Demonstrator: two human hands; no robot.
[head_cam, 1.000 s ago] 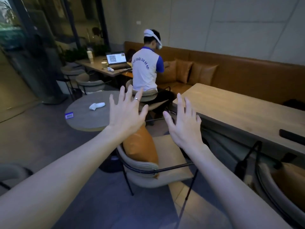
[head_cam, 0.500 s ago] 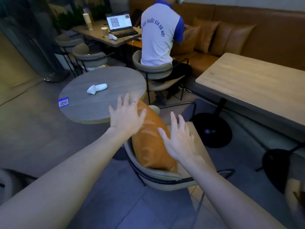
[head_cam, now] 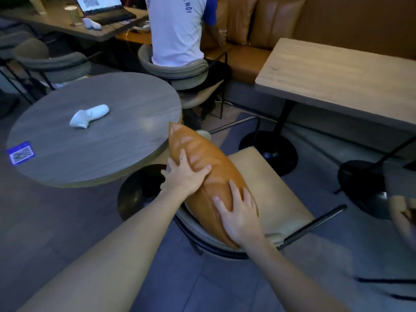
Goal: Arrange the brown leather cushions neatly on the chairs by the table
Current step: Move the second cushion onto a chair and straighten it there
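Note:
A brown leather cushion (head_cam: 209, 158) stands on its edge along the curved back of a beige chair (head_cam: 276, 188) beside the round table (head_cam: 101, 140). My left hand (head_cam: 184, 174) grips the cushion's upper middle, with the fingers on its left face and the thumb on its right face. My right hand (head_cam: 239, 213) lies over the cushion's near end, fingers spread across the top seam and palm pressing on it. The cushion's lower edge is hidden behind the chair back.
A white controller (head_cam: 89, 115) and a blue card (head_cam: 21, 153) lie on the round table. A person in a white shirt (head_cam: 177, 30) sits on a chair ahead. A rectangular wooden table (head_cam: 337, 77) stands right, with more cushions (head_cam: 276, 19) on the bench behind. Another chair (head_cam: 403, 206) is at the right edge.
My view dropped and came closer to the chair. Both hands came down from the air onto the cushion: the left now grips its middle, the right lies on its near end.

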